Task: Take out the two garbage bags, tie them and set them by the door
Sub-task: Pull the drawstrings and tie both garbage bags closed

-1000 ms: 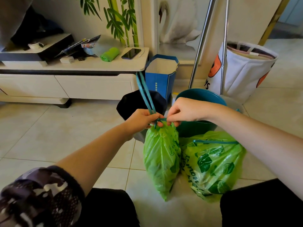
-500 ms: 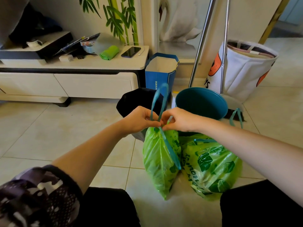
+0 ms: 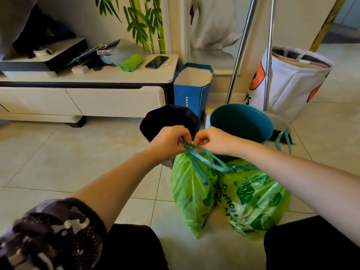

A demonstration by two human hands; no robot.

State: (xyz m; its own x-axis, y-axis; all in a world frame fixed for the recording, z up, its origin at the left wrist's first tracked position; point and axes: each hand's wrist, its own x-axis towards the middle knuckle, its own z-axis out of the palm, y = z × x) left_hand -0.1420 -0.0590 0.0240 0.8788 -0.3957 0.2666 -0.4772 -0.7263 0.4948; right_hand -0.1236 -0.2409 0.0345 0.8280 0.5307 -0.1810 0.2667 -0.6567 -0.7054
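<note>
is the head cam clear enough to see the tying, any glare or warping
Head view: hands and the left green bag are sharp, the teal drawstring readable; soft daylight, with mild glare on the floor tiles below the bags; wide-angle bending curves the mop poles and cabinet edge; no motion blur.

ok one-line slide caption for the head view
Both hands, left and right, knot teal drawstrings on a green plastic garbage bag beside another.
</note>
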